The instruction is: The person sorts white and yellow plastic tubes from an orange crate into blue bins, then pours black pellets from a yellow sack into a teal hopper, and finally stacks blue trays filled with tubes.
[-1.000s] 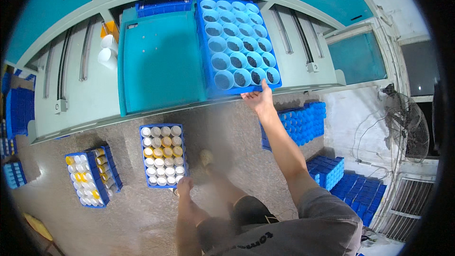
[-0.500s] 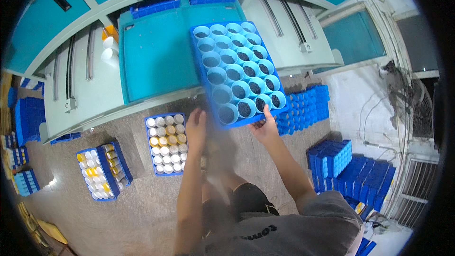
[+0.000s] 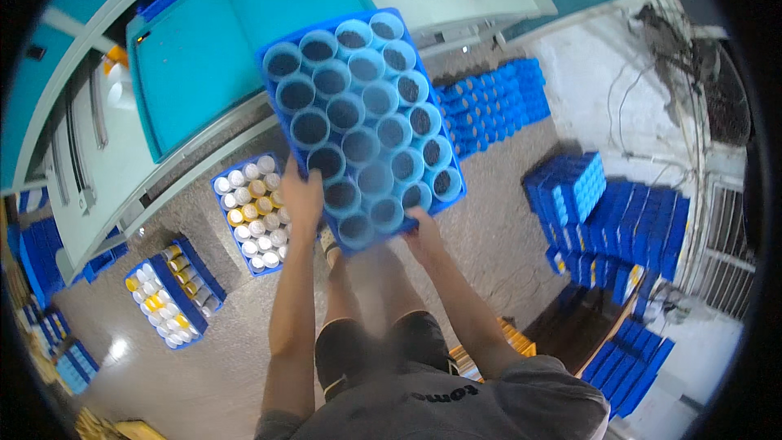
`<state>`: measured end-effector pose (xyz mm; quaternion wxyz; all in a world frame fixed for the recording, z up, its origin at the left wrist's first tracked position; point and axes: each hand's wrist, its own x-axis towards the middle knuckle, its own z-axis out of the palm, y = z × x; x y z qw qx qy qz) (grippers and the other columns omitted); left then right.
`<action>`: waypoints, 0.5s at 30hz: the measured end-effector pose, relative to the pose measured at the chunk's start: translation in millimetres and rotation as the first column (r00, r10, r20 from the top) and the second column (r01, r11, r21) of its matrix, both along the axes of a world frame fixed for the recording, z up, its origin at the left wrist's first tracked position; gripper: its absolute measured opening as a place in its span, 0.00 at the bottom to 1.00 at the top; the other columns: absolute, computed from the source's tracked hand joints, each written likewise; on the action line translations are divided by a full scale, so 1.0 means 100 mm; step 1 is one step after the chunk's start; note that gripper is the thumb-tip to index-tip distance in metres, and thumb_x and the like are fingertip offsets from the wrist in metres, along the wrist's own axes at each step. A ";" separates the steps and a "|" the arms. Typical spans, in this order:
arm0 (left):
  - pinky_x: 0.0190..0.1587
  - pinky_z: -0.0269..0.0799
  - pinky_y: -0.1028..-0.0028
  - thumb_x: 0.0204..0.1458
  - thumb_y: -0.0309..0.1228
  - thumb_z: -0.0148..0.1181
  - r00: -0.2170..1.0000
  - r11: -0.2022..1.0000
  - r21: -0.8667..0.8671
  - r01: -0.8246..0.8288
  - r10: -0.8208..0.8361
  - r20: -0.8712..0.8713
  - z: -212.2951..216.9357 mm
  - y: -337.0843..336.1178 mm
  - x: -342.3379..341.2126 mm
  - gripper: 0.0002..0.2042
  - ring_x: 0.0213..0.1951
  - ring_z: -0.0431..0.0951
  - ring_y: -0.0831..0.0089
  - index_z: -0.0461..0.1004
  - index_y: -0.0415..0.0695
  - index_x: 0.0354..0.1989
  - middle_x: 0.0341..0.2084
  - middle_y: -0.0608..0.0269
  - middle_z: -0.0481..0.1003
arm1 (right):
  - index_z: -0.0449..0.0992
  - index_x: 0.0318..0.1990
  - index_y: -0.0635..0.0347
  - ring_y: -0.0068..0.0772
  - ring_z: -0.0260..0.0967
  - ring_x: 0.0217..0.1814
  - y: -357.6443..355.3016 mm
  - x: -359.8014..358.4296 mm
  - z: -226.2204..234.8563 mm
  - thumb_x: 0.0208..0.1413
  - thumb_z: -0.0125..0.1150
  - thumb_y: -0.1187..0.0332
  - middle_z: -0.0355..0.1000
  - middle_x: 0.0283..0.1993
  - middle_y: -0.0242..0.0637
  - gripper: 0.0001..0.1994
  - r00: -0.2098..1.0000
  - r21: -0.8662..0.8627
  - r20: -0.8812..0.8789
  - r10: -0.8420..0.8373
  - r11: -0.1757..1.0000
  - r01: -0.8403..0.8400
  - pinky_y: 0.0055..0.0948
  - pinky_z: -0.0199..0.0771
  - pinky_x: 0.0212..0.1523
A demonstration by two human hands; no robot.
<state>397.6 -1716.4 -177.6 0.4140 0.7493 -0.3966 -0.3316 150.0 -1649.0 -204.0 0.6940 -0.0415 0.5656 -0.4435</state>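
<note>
Both my hands carry a blue tray [image 3: 450, 210] that is tilted a little and sits in front of me, off the machine. Rows of light blue cups [image 3: 393, 132] fill it, each with small dark pellets inside. My left hand [image 3: 302, 195] grips the tray's left side near its lower corner, thumb over the rim. My right hand [image 3: 423, 236] holds the near edge toward the right, thumb on top beside a cup. The fingers beneath the tray are hidden.
A machine with a teal worktop [image 3: 191, 65] stands ahead. On the floor are a tray of white and yellow cups [image 3: 254, 224], more filled trays [image 3: 167, 301] at left, blue stacked cups [image 3: 493, 106] and stacked blue trays [image 3: 627, 220] at right. A fan [image 3: 717, 106] stands far right.
My left hand has moved from beside the tray onto its left side. The tray has come away from the worktop, nearer to me, and my view has turned right.
</note>
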 end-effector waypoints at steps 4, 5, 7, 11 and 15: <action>0.40 0.74 0.62 0.45 0.22 0.54 0.998 0.996 0.083 0.012 -0.007 -0.064 -0.20 1.05 -0.55 0.24 0.33 0.81 0.50 0.72 0.38 0.55 0.32 0.43 0.79 | 0.67 0.56 0.63 0.37 0.72 0.52 0.94 -0.33 0.28 0.55 0.56 0.71 0.72 0.53 0.39 0.21 0.976 0.109 0.125 -0.175 0.981 0.162 0.38 0.74 0.55; 0.39 0.74 0.62 0.44 0.22 0.53 0.991 0.991 0.130 0.005 0.012 -0.135 -0.37 1.22 -0.70 0.23 0.32 0.81 0.52 0.73 0.37 0.53 0.31 0.43 0.79 | 0.67 0.56 0.64 0.37 0.73 0.52 1.11 -0.48 0.24 0.54 0.56 0.71 0.72 0.53 0.39 0.21 0.986 0.221 0.014 -0.165 0.962 0.158 0.38 0.75 0.54; 0.39 0.74 0.63 0.44 0.22 0.54 0.992 0.966 0.247 0.077 -0.050 -0.118 -0.76 1.53 -0.94 0.20 0.32 0.81 0.52 0.74 0.37 0.49 0.31 0.44 0.79 | 0.67 0.56 0.64 0.37 0.73 0.51 1.38 -0.80 0.00 0.54 0.56 0.71 0.73 0.52 0.39 0.21 0.987 0.369 -0.125 -0.100 0.919 0.140 0.38 0.76 0.52; 0.40 0.74 0.64 0.43 0.22 0.55 0.972 0.912 0.383 0.148 -0.063 -0.226 -1.96 1.82 -1.43 0.16 0.34 0.80 0.48 0.76 0.36 0.43 0.31 0.45 0.80 | 0.72 0.51 0.63 0.34 0.75 0.46 1.67 -1.33 -1.00 0.52 0.58 0.68 0.75 0.46 0.38 0.18 0.970 0.544 -0.244 -0.006 0.827 0.142 0.36 0.77 0.45; 0.42 0.73 0.62 0.42 0.24 0.57 0.969 0.830 0.506 0.234 -0.244 -0.048 -3.48 1.78 -1.75 0.15 0.36 0.80 0.48 0.77 0.36 0.41 0.31 0.45 0.80 | 0.74 0.45 0.61 0.30 0.73 0.38 1.71 -1.65 -2.36 0.51 0.58 0.67 0.74 0.39 0.35 0.14 0.951 0.516 -0.307 -0.029 0.835 0.192 0.31 0.75 0.38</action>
